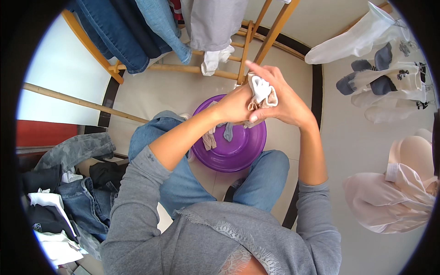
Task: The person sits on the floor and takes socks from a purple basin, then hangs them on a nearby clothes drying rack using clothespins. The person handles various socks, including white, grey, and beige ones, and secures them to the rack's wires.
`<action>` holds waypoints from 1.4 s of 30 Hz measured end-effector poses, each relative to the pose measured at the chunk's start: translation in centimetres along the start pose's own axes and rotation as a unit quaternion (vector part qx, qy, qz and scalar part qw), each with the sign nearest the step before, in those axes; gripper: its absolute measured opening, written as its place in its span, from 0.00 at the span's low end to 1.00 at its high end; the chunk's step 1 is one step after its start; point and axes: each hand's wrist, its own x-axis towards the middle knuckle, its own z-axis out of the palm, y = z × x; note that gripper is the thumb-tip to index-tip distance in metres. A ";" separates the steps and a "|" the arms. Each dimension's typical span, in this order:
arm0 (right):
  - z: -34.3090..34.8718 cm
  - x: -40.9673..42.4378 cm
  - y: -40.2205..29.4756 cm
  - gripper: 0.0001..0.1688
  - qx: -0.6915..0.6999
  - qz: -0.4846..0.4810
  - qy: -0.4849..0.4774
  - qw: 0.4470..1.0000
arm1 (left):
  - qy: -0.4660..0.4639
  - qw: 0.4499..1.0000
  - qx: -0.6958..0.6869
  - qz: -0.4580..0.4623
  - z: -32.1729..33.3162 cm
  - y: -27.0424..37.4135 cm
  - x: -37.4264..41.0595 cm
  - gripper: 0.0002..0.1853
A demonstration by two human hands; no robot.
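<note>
Above a purple plastic basin (233,161), both my hands meet around a small bunched-up beige and white cloth piece (262,90), perhaps a sock. My left hand (235,103) is closed on it from the left, its fingers mostly hidden. From the other side my right hand (288,98) wraps the bundle, thumb below and index finger stretched out above. Inside the basin lie a grey sock (228,132) and a beige cloth piece (209,141); my forearm and hands cover part of the basin.
Jeans (113,31) and grey trousers (211,24) hang over a wooden rack (172,68) ahead. Several socks (381,68) and beige bras (385,199) hang at the right. Folded clothes (82,199) are piled at left, near a wooden pole (82,102).
</note>
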 end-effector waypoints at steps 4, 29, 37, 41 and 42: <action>-0.5 0.5 0.1 0.37 -0.034 0.013 -0.017 0.999 | -0.027 0.991 -0.124 -0.049 -0.4 -0.5 0.1 0.24; 0.9 -0.3 -0.3 0.10 0.132 0.081 -0.015 0.988 | 0.012 0.976 -0.113 -0.184 -7.4 0.6 0.6 0.26; 9.3 -3.5 14.3 0.22 -0.138 -0.059 -0.108 0.983 | 0.207 0.961 -0.116 -0.144 -9.1 1.0 1.2 0.10; 8.4 -2.9 11.5 0.29 -0.095 0.047 -0.176 0.979 | 0.238 0.954 -0.101 -0.152 -9.0 0.9 0.2 0.09; 7.0 -3.0 10.3 0.28 -0.056 0.009 -0.073 0.996 | 0.238 0.954 -0.102 -0.152 -9.2 0.9 -0.1 0.09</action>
